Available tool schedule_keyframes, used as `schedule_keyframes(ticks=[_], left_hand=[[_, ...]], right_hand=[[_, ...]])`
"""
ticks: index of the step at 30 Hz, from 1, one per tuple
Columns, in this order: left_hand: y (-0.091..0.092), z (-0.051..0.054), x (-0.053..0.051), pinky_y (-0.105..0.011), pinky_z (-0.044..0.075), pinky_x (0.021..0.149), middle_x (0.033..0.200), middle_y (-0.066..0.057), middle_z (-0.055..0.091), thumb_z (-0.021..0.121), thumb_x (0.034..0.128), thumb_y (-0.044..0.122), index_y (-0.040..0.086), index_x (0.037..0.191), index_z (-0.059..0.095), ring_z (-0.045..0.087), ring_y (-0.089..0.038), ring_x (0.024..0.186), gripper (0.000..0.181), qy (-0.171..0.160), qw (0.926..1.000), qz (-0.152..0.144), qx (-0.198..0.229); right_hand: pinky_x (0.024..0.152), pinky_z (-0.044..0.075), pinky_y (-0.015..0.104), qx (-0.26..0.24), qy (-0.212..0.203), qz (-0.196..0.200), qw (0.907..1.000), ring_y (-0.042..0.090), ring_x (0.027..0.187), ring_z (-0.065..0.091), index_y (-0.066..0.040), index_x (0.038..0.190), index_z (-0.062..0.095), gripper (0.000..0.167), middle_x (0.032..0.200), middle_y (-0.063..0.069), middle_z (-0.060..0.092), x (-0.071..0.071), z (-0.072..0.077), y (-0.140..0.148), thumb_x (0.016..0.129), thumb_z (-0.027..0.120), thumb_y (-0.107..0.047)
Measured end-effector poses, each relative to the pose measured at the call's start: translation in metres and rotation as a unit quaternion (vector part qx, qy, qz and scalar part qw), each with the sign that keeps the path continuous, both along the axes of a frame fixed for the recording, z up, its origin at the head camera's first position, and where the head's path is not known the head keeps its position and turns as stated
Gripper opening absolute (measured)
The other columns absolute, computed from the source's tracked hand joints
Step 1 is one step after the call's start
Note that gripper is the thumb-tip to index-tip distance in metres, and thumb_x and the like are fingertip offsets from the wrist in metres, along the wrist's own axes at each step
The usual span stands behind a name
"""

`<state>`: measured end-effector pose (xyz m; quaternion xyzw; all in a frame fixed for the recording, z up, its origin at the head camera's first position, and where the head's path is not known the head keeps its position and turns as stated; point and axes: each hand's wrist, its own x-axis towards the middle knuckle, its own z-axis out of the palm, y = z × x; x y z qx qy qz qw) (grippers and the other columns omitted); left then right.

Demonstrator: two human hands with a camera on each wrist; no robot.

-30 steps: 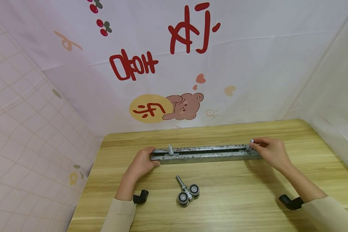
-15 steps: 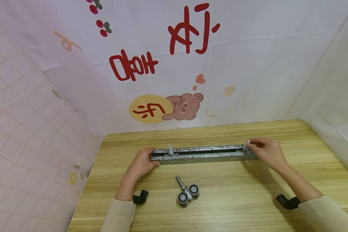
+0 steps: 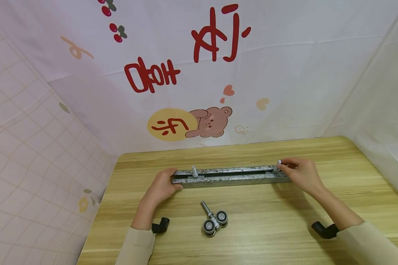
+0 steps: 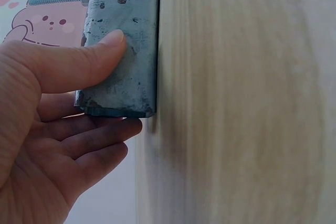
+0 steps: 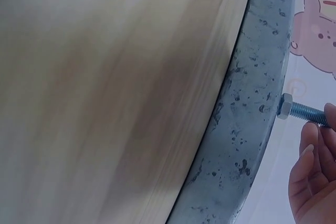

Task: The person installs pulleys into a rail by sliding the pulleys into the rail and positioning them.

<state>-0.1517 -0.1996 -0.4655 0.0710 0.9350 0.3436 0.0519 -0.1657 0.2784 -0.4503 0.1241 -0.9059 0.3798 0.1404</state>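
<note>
Metal rail (image 3: 232, 180) in left hand (image 3: 164, 186), bolt (image 5: 307, 112) seemingly in narrow pinch of right hand (image 3: 303, 176).

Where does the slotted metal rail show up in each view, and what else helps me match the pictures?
Head: metal rail lies crosswise, below and slightly right of centre.
Left wrist: metal rail at upper left, running off the top edge.
Right wrist: metal rail right of centre, from top edge to bottom.
Shared landmark: printed pink bear.

Wood-grain table (image 3: 268, 221), white backdrop (image 3: 295, 70), printed bear (image 3: 215, 123)
</note>
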Motion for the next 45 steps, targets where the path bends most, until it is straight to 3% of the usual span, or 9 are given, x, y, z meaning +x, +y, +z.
schedule_keyframes(ticks=[18, 26, 34, 45], left_hand=[[0.001, 0.0, 0.001, -0.055, 0.046, 0.113, 0.15, -0.024, 0.054, 0.088, 0.0861, 0.011, -0.007, 0.148, 0.054, 0.05, -0.042, 0.14, 0.073, 0.0, 1.0, 0.0, 0.004], [0.001, -0.001, 0.001, -0.055, 0.047, 0.112, 0.148, -0.025, 0.056, 0.088, 0.0857, 0.011, -0.008, 0.147, 0.054, 0.051, -0.042, 0.139, 0.073, 0.005, 1.0, 0.0, 0.003], [0.001, 0.0, 0.0, -0.054, 0.048, 0.112, 0.15, -0.024, 0.055, 0.088, 0.0864, 0.012, -0.006, 0.149, 0.053, 0.051, -0.041, 0.14, 0.074, -0.001, 1.0, 0.002, 0.003], [0.0, 0.0, 0.0, -0.055, 0.048, 0.111, 0.15, -0.026, 0.054, 0.088, 0.0864, 0.011, -0.008, 0.149, 0.052, 0.05, -0.043, 0.141, 0.075, 0.001, 1.0, -0.003, 0.001]], right_hand=[[0.056, 0.055, 0.025, -0.011, -0.023, 0.016, 0.9996, 0.004, 0.077, 0.067, 0.002, 0.112, 0.079, 0.021, 0.094, 0.013, 0.079, 0.0, 0.0, -0.015, 0.097, 0.076, -0.013], [0.061, 0.055, 0.022, -0.005, -0.025, 0.014, 0.9996, 0.021, 0.083, 0.071, 0.0, 0.11, 0.08, 0.019, 0.096, 0.013, 0.079, 0.0, 0.003, -0.024, 0.097, 0.076, -0.013], [0.059, 0.056, 0.023, -0.012, -0.026, 0.021, 0.9994, 0.013, 0.081, 0.07, -0.001, 0.11, 0.081, 0.018, 0.095, 0.01, 0.079, 0.0, 0.001, -0.031, 0.097, 0.077, -0.012], [0.058, 0.056, 0.025, -0.014, -0.048, 0.028, 0.9983, 0.027, 0.085, 0.07, -0.001, 0.112, 0.08, 0.02, 0.098, 0.012, 0.079, 0.0, 0.003, -0.04, 0.098, 0.076, -0.015]])
